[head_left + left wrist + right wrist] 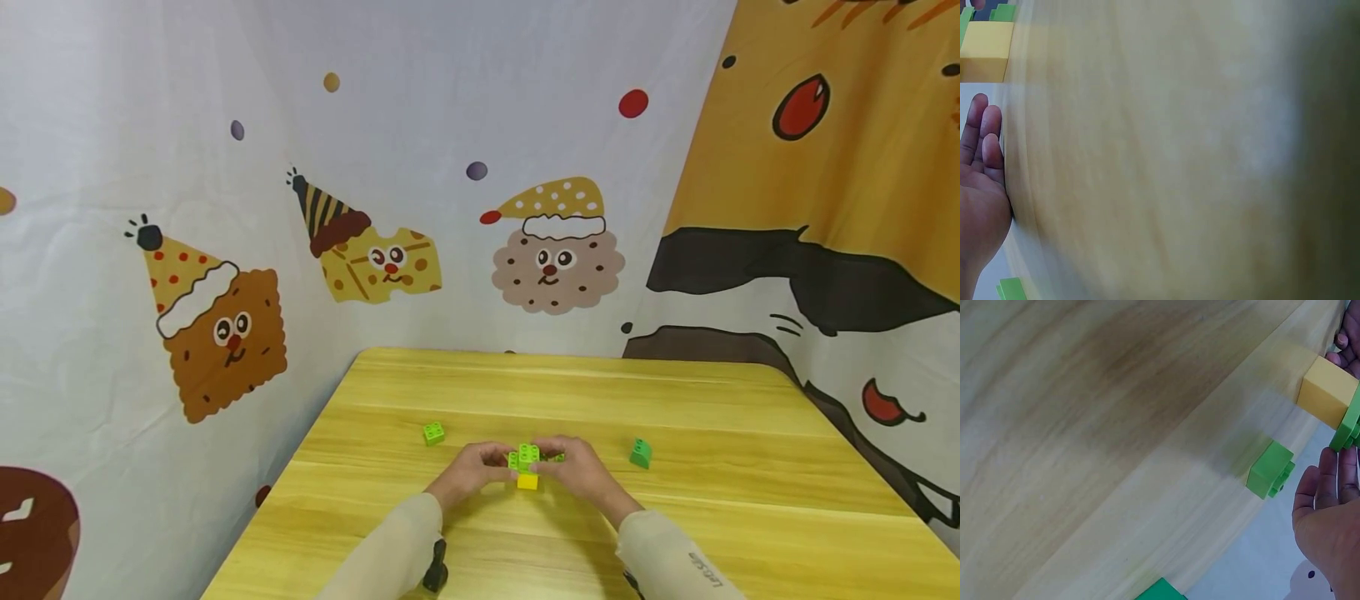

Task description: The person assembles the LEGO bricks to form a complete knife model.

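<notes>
In the head view, a stack of toy building bricks stands mid-table between both hands. A yellow brick forms its base, and light green bricks with studs sit above it. From the left, my left hand holds the stack, thumb and index finger at its green side. My right hand pinches the upper green brick, its thumb across the near face. In the right wrist view, fingertips of the right hand meet the green edge over the yellow brick. The left wrist view hides the left thumb and index finger.
A light green brick lies to the left, behind the left hand. Further right sits a darker green sloped brick. Another light green brick is partly behind the right hand. The wooden table backs onto a printed curtain.
</notes>
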Demonstrator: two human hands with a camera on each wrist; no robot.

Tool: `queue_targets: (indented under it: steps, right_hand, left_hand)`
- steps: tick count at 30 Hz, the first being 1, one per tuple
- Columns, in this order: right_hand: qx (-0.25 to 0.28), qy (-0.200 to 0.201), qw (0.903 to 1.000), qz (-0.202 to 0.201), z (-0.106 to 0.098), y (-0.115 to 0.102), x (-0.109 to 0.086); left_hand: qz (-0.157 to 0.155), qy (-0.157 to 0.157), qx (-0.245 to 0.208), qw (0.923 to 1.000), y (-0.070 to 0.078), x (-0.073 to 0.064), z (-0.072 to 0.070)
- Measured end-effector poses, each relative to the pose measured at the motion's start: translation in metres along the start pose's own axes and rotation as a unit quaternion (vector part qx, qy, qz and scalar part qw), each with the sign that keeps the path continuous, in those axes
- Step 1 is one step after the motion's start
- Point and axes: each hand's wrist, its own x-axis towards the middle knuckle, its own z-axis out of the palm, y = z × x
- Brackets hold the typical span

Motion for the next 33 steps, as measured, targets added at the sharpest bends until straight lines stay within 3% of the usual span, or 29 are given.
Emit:
queue_targets:
  steps: [15, 33]
  right_hand:
    - [-0.002, 0.012, 0.9999, 0.006, 0.0033, -0.0007, -0.0009]
    - [0.022, -0.006, 0.9997, 0.009, 0.0029, 0.001, 0.0018]
  left_hand:
    - [0.006, -0.003, 0.002, 1.0, 0.0021, -0.004, -0.0003]
    - [-0.001, -0.001, 0.0, 1.0, 0.0011, -0.0022, 0.0]
